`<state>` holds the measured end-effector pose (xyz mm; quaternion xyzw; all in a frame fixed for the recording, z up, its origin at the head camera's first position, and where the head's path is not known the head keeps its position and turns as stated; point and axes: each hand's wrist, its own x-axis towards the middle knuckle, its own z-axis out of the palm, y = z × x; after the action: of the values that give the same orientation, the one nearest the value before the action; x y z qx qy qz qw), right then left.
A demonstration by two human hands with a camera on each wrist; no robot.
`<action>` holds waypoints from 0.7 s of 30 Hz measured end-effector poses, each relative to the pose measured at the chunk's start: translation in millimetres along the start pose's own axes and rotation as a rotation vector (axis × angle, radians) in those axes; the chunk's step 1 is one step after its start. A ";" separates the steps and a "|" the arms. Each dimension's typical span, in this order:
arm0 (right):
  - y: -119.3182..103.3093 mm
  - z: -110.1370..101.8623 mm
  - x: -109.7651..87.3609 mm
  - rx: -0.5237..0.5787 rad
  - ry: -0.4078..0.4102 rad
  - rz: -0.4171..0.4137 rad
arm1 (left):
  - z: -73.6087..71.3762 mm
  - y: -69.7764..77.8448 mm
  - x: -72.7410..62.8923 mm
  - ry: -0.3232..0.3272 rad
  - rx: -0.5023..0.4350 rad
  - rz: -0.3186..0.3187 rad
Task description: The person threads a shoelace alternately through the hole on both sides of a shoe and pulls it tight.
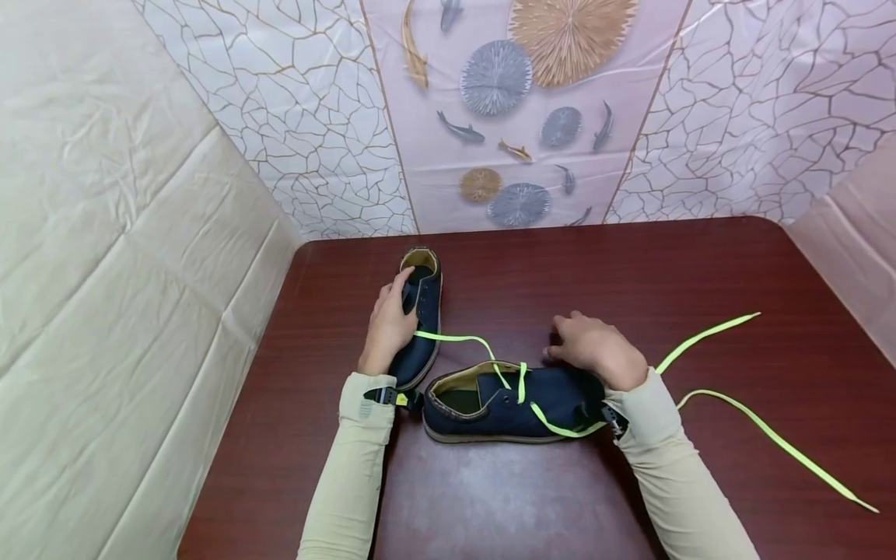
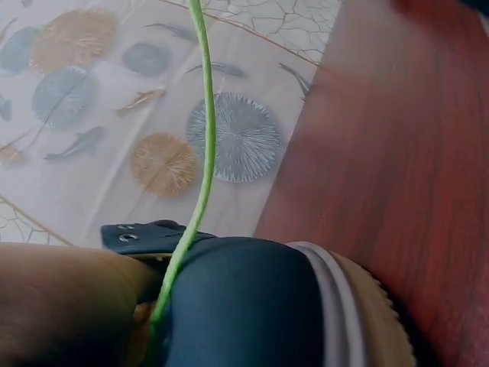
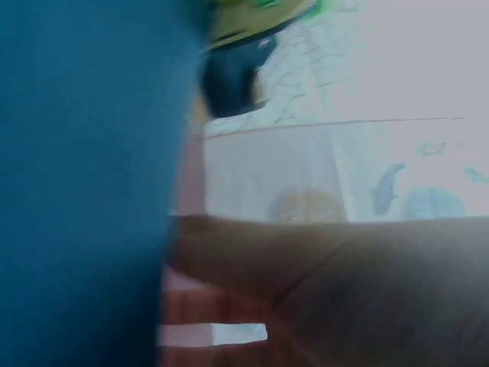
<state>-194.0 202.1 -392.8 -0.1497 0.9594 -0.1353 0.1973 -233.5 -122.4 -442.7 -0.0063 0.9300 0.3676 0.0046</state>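
My left hand (image 1: 392, 323) grips the left side of a dark blue shoe (image 1: 427, 342), which stands with its heel towards the back wall. A lime-green shoelace (image 1: 455, 337) runs from beside this hand to a second dark blue shoe (image 1: 483, 424), lying crosswise nearer me with its toe to the right. Whether the fingers also hold the lace is hidden. My right hand (image 1: 595, 346) hovers or rests just beyond the second shoe's toe, fingers loosely bent around nothing visible. Blue fills the left of the right wrist view, beside the right hand's fingers (image 3: 214, 306).
Two loose lace ends (image 1: 707, 334) stretch out to the right past my right wrist. The reddish-brown table (image 1: 336, 303) meets a patterned wall cloth (image 1: 448, 210) at the back. A pale sheet (image 1: 140, 311) hangs along the left side.
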 end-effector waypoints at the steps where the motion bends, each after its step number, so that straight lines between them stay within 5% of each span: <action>1: 1.0 1.9 1.1 -0.007 -0.009 0.011 | -0.8 -0.4 -0.1 -0.011 0.003 0.009; 11: 4.9 10.0 14.8 0.045 -0.098 -0.064 | -13.9 -10.0 0.5 -0.037 -0.019 0.085; 15: 5.5 10.3 17.3 0.095 -0.164 -0.090 | -16.2 -9.6 -0.5 -0.089 -0.027 0.168; 21: 19.1 1.7 6.7 0.060 -0.070 -0.062 | -13.4 3.5 -2.1 -0.152 -0.030 0.292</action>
<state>-203.7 216.9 -402.7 -0.1780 0.9423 -0.1645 0.2309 -231.5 -128.9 -430.5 0.1567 0.9124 0.3775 0.0214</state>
